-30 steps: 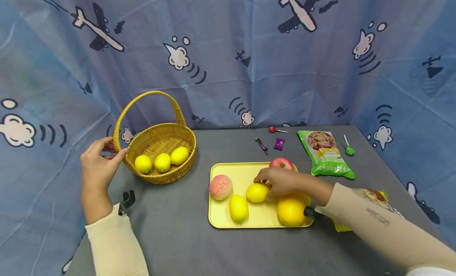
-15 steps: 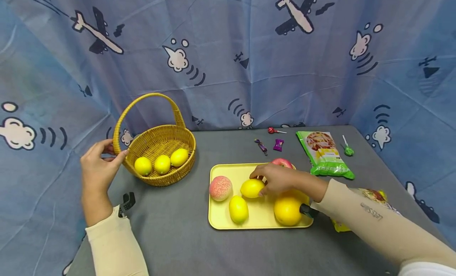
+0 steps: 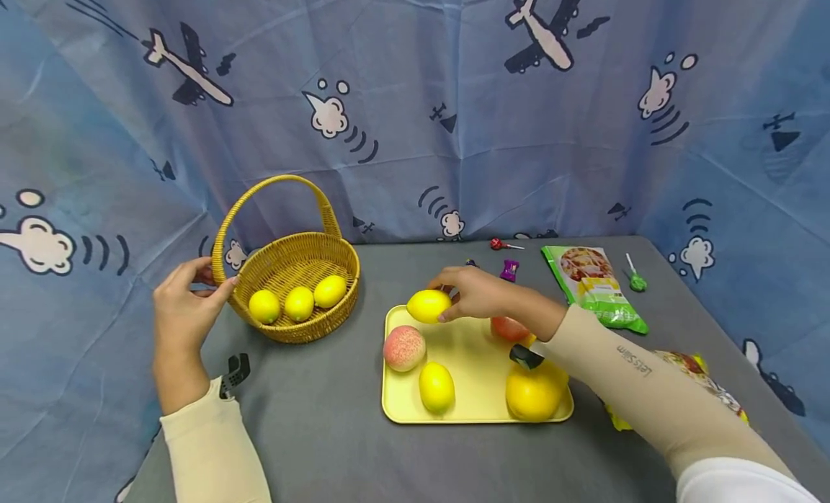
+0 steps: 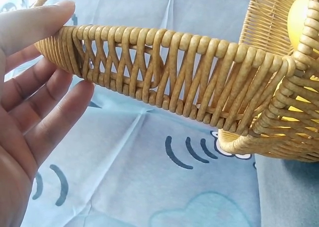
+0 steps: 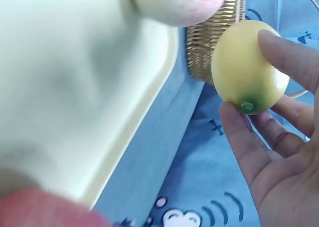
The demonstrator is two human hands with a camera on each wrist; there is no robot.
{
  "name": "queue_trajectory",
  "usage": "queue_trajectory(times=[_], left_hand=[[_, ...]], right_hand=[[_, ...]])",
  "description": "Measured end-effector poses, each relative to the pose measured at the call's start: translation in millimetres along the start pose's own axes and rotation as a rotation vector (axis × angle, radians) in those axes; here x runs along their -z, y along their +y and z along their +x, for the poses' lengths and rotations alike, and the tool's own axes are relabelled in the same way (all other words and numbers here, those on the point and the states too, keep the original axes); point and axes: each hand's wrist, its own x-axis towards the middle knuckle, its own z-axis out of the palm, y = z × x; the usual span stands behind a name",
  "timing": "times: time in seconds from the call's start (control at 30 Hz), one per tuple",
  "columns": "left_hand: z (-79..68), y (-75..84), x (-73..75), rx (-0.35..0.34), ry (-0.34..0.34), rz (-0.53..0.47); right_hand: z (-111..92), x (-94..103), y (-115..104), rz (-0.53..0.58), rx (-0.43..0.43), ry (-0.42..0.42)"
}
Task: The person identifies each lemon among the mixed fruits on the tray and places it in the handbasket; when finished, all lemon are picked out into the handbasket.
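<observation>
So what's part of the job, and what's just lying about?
Likely job:
yellow oval lemons
round golden wicker basket
yellow rectangular tray

Seemingly idle:
round pink peach
round red fruit
round yellow fruit
green plastic packet
round green lollipop
round red lollipop
purple wrapped candy

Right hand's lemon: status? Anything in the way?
Right hand pinches lemon, off tray. Left hand holds basket handle. Peach nearby, not touching lemon; nothing seen blocking.

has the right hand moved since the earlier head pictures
Yes: judged against the yellow tray, the right hand, holding a lemon, has shifted left and up in the head view, toward the tray's far edge.
</observation>
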Motion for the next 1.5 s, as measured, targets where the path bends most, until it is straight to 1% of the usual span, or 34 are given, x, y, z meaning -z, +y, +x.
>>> queue_trajectory(times=[0.17, 0.3, 0.4, 0.53, 0.7, 0.8, 0.9, 1.03, 1.13, 1.2, 1.37, 1.5], left_hand=[[-2.1, -1.8, -0.3, -0.006, 0.009, -0.015], [-2.6, -3.9, 0.3, -0.015, 0.018, -0.010], [-2.4, -4.8, 0.7, -0.020, 0.021, -0.008], [-2.3, -4.6, 1.6, -0.015, 0.023, -0.002], [-2.9, -3.8, 3.3, 0.001, 0.020, 0.002], [-3.1, -3.9, 4.1, 0.004, 0.028, -0.003], [-3.1, -4.0, 3.8, 0.004, 0.028, -0.003], [-3.2, -3.9, 2.6, 0.007, 0.022, 0.002], [-3.6, -2.8, 1.9, 0.008, 0.024, -0.002], [-3.9, -1.1, 1.7, 0.010, 0.022, -0.001], [-2.8, 3.2, 1.0, 0.012, 0.013, 0.005], [0.5, 3.5, -0.7, 0.004, 0.011, 0.002]], right_hand=[[25.2, -4.6, -10.2, 0.033, 0.021, 0.020], [49.1, -4.5, -18.5, 0.032, 0.030, 0.060], [67.6, -3.2, -25.0, 0.024, 0.005, 0.105], [92.9, -4.6, -34.9, 0.032, -0.047, 0.143], [125.4, -19.1, -48.4, 0.038, -0.076, 0.156], [142.1, -33.0, -58.7, 0.014, -0.064, 0.149], [154.6, -47.3, -67.1, -0.026, -0.054, 0.138], [165.3, -63.5, -72.9, -0.056, -0.073, 0.138], [169.1, -71.9, -74.8, -0.067, -0.096, 0.145], [169.9, -75.1, -74.4, -0.072, -0.097, 0.152], [164.9, -77.5, -66.9, -0.058, -0.057, 0.163], [154.3, -70.0, -59.2, -0.034, -0.041, 0.198]])
